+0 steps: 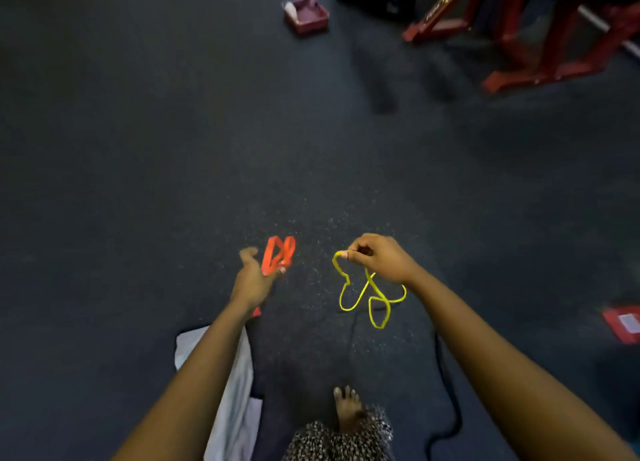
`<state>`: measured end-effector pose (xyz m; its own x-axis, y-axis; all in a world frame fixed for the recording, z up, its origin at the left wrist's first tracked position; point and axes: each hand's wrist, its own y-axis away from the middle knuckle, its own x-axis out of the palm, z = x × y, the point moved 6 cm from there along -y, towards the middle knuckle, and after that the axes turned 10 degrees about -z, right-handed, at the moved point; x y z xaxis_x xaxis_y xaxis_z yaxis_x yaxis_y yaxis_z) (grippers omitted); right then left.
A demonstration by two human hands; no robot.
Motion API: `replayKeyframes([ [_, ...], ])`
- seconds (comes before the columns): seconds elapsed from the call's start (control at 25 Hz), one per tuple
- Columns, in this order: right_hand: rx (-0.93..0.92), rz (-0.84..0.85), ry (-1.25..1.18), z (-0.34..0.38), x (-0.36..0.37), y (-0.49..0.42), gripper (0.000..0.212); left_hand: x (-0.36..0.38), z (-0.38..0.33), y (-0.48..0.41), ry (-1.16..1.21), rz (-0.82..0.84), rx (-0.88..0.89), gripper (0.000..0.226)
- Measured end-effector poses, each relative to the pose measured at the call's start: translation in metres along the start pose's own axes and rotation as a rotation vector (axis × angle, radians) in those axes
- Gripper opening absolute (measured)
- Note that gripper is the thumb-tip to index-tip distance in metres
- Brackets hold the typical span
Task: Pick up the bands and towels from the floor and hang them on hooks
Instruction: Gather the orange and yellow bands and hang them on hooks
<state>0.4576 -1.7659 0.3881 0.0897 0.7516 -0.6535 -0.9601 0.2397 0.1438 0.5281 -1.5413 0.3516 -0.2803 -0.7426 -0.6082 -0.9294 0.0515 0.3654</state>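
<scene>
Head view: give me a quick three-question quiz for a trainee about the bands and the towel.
1. True or false: the right hand pinches the yellow band.
2. Which band does the left hand hold? A) red band B) blue band C) green band
3. Fill in: a white ____ lies on the floor below the left forearm.

Key: 1 true; 2 A; 3 towel.
</scene>
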Motion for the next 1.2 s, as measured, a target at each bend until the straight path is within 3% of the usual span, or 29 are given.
replayKeyframes([
  [0.12, -0.069, -0.03, -0.113, 0.07, -0.038, 0.028, 0.012, -0.037, -0.077, 0.042, 0.241, 0.237, 0.283, 0.06],
  [0.24, -0.116, -0.026, -0.222, 0.13, -0.061, 0.037, 0.011, -0.049, -0.124, 0.075, 0.281, 0.428, 0.43, 0.055],
  [0.32, -0.132, -0.003, -0.315, 0.167, -0.067, 0.044, 0.02, -0.053, -0.147, 0.09, 0.314, 0.39, 0.495, 0.038],
  [0.48, -0.008, 0.048, -0.611, 0.207, -0.065, 0.055, 0.024, -0.042, -0.151, 0.103, 0.37, 0.354, 0.448, 0.02],
  [0.6, 0.061, -0.121, -0.835, 0.206, -0.088, 0.053, 0.022, -0.035, -0.122, 0.1, 0.291, 0.341, 0.467, 0.025],
  [0.88, 0.41, -0.392, -1.004, 0.12, -0.1, 0.077, 0.021, -0.051, -0.054, 0.075, -0.143, 0.288, 0.578, 0.02],
  [0.96, 0.518, -0.39, -0.834, 0.097, -0.084, 0.084, 0.028, -0.067, -0.055, 0.074, -0.166, 0.246, 0.576, 0.008],
  [1.08, 0.552, -0.083, 0.228, 0.08, -0.06, 0.101, 0.048, -0.088, -0.067, 0.065, -0.258, 0.216, 0.555, 0.015],
  [1.12, 0.49, -0.067, 0.476, 0.088, -0.055, 0.106, 0.048, -0.091, -0.069, 0.062, -0.308, 0.21, 0.557, 0.018],
  [1.16, 0.378, -0.106, 0.525, 0.104, -0.047, 0.106, 0.043, -0.092, -0.074, 0.062, -0.376, 0.224, 0.569, 0.02],
  [1.2, 0.217, -0.165, 0.426, 0.126, -0.036, 0.105, 0.036, -0.091, -0.078, 0.064, -0.448, 0.244, 0.594, 0.023],
])
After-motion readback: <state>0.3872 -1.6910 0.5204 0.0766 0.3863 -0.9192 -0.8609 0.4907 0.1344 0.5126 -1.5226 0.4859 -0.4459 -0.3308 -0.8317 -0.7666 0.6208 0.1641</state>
